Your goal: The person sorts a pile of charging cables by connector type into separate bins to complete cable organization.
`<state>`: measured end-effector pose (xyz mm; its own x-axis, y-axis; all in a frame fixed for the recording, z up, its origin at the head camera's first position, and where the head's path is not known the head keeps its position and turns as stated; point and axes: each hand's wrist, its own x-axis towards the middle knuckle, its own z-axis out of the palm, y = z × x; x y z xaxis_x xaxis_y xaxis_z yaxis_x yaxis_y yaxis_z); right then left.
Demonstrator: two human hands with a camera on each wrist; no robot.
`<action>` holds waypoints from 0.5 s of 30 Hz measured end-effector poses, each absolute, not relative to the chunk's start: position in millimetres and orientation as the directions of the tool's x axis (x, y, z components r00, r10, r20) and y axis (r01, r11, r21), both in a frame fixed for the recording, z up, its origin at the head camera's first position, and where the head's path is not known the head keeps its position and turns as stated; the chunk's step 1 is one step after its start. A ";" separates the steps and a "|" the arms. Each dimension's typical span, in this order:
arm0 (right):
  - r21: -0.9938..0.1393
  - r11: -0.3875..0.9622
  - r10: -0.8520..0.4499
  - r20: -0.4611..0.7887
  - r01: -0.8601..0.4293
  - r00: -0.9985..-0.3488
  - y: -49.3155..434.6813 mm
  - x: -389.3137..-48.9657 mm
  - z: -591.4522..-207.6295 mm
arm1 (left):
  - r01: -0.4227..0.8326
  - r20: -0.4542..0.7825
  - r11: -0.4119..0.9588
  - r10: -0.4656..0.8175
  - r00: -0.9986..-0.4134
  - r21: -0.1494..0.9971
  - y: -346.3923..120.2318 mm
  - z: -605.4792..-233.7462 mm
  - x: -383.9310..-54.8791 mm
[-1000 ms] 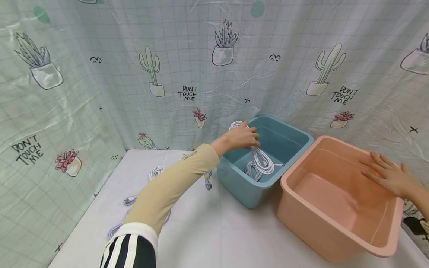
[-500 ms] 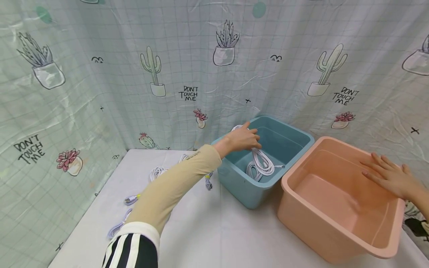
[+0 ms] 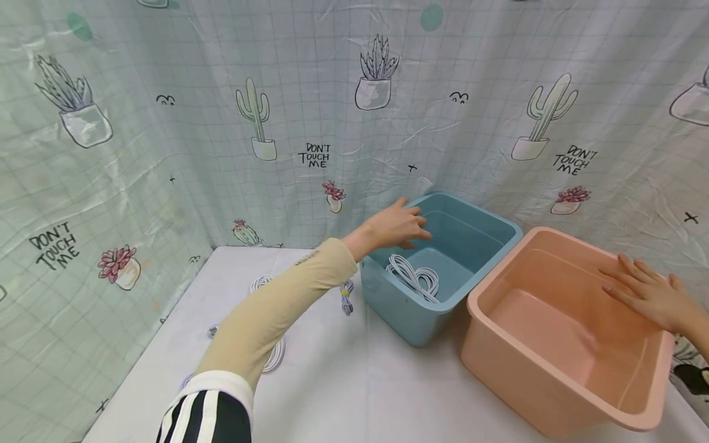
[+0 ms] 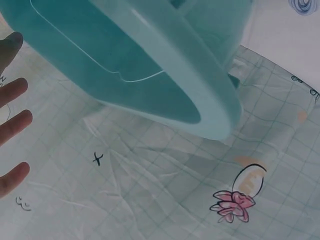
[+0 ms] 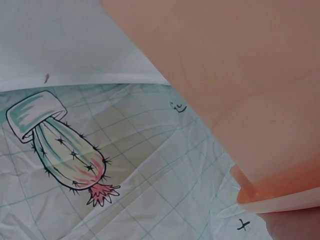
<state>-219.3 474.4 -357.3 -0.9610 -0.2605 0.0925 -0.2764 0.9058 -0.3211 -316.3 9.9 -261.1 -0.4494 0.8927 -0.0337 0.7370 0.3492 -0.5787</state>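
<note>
Here, the left hand, fingers parted, hovers over a blue rectangular plastic tub containing coiled white cables; the right hand, fingers extended, rests on a peach rectangular plastic tub.

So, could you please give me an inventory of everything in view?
Table: one, white, centre
Printed curtain: count unclear, pale grey-green, behind the table
Blue bin: one, blue, far on the table
Peach bin: one, peach, right of the blue bin
Coiled cables: count unclear, white, overlapping inside the blue bin
Tied cable: one, pale violet-grey, left of the blue bin
Other cables: several, whitish, on the table, partly hidden
Left sleeve: one, beige and striped black-and-white, across the table
Left hand: one, above the blue bin's left side, fingers apart
Right hand: one, at the peach bin's rim
</note>
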 end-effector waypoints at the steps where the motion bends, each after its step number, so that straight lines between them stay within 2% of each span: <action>1: -0.337 0.899 -0.264 0.090 -0.279 -0.960 474.3 -219.3 -357.4 | 0.738 -0.028 0.353 0.893 -0.449 -0.575 7.8 -261.2 -316.0; 8: -0.219 0.931 -0.271 0.125 -0.293 -0.954 473.7 -217.7 -358.7 | 0.744 0.030 0.366 0.906 -0.423 -0.559 -6.5 -263.8 -313.2; 15: -0.232 0.925 -0.276 0.128 -0.299 -0.953 473.1 -217.4 -359.0 | 0.741 0.119 0.372 0.920 -0.373 -0.559 -19.9 -263.2 -303.1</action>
<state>-217.4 473.1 -359.0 -0.9526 -0.2759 0.1281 -0.2993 0.9255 -0.2323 -303.1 -19.9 -263.2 -0.3726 0.9204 0.1188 0.7409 0.3721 -0.5592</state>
